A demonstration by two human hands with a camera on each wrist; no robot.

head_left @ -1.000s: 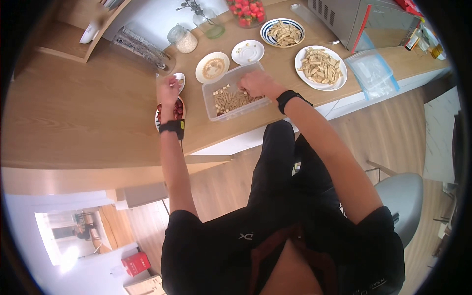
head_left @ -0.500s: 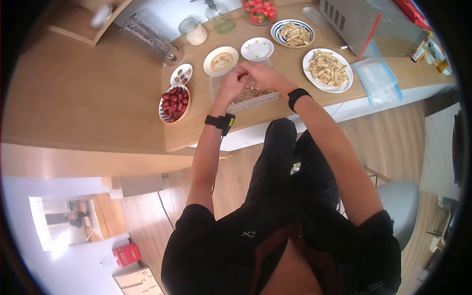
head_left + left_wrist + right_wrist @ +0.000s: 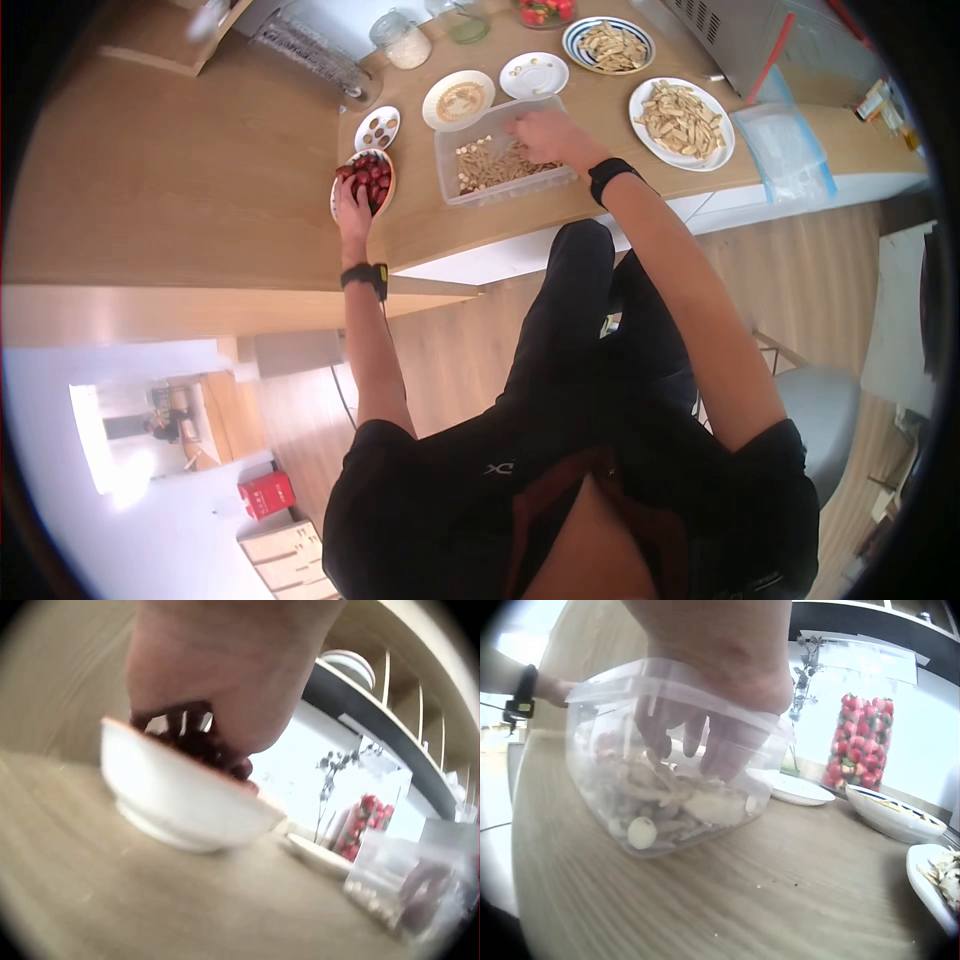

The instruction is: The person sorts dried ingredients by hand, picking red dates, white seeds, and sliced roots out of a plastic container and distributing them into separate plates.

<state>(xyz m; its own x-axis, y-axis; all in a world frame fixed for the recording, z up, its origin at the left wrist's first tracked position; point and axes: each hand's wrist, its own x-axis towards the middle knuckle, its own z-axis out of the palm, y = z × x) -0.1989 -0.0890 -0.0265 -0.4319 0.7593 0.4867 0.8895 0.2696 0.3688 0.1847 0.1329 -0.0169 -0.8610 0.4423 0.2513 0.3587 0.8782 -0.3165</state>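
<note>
My left hand (image 3: 352, 208) reaches into a bowl (image 3: 180, 799) of dark red dates (image 3: 376, 176), its spread fingers down among the fruit; in the left wrist view the rim partly hides the fingertips. The right hand (image 3: 552, 138) is inside a clear plastic container (image 3: 478, 197). Through the container's wall, the right wrist view shows its fingers (image 3: 694, 735) pointing down, apart, at the pale brown strips (image 3: 712, 806). Small whitish round pieces (image 3: 468, 152) lie there too. Just behind the bowl is a small white plate (image 3: 363, 139) with several brown round pieces.
Behind the container stand a cream plate (image 3: 431, 103) and a white plate (image 3: 560, 70). A blue-rimmed bowl (image 3: 568, 48) and a white plate (image 3: 640, 150) of pale strips are to the right, beside a zip bag (image 3: 795, 160). A glass jar (image 3: 405, 45) and a microwave (image 3: 745, 40) stand behind.
My left hand moved from near the small plate to the container, meeting the right hand there, then back left into the bowl of dates. My right hand stayed at the container.
</note>
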